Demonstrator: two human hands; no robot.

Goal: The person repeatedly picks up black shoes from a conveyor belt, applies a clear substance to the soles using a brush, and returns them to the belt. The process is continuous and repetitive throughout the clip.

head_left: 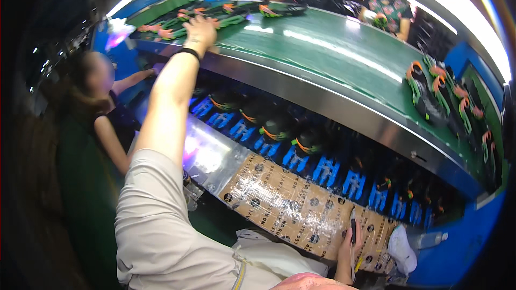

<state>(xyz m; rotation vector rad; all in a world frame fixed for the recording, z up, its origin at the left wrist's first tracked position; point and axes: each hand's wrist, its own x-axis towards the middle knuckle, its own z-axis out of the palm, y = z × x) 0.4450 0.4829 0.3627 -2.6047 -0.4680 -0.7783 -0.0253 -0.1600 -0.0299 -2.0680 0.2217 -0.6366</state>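
Observation:
My left hand [200, 29] reaches far out over the green conveyor belt [333, 53], fingers spread, touching a green and orange shoe part [228, 21] among a row of them at the belt's far left. A black band sits on that wrist. My right hand [350, 241] rests low on the cardboard-covered ledge [285, 204], fingers closed around a dark pen-like tool [353, 230].
More green and orange shoe parts [441, 96] lie on the belt at the right. Under the belt runs a row of blue holders with dark shoes [301, 150]. A person [102, 107] stands at my left; two others [389, 8] work across the belt.

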